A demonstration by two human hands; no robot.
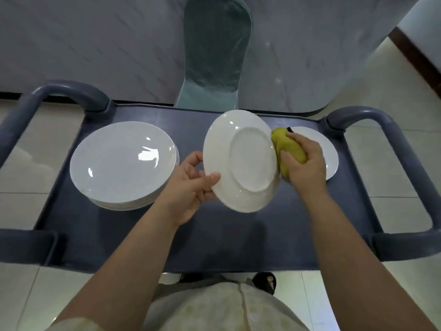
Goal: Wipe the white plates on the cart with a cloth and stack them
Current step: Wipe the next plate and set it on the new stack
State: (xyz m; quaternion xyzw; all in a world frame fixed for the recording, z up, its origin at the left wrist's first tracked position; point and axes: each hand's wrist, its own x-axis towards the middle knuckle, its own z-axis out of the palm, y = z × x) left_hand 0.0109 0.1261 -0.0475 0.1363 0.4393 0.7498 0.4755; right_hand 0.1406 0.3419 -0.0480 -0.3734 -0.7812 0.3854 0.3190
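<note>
- The plate (241,161) is off the cart (214,240). It is held up over the cart's middle and tilted so that its underside and foot ring face the camera.
- Tilted this way it looks oval, with the long way running roughly from 11 to 5 o'clock.
- The left hand (188,185) pinches the plate's rim at about 8 o'clock. The thumb lies across the underside and the other fingers curl behind the edge.
- The right hand (305,163) is closed round a bunched yellow cloth (290,149) and presses it against the rim at about 3 o'clock. How much of the hidden face the cloth reaches cannot be told.
- The stack (124,163) of white plates sits face up on the cart at 9 o'clock from the held plate. It is near the left hand and well apart from the right.
- A lone plate (330,158) lies flat on the cart at 3 o'clock, partly under the right hand.
- Judging by the cloth on the rim, the wiping of this plate is in progress and it has not yet been stacked.
- The coming move turns on the stack lying at 9 o'clock, on the left hand's side. That hand is nearer and already carries the plate, so it would likely swing it that way.
- The plate would first need levelling and turning face up.
- A one-edge pinch against the cloth's push from the far rim may let the plate pivot or slip.
</note>
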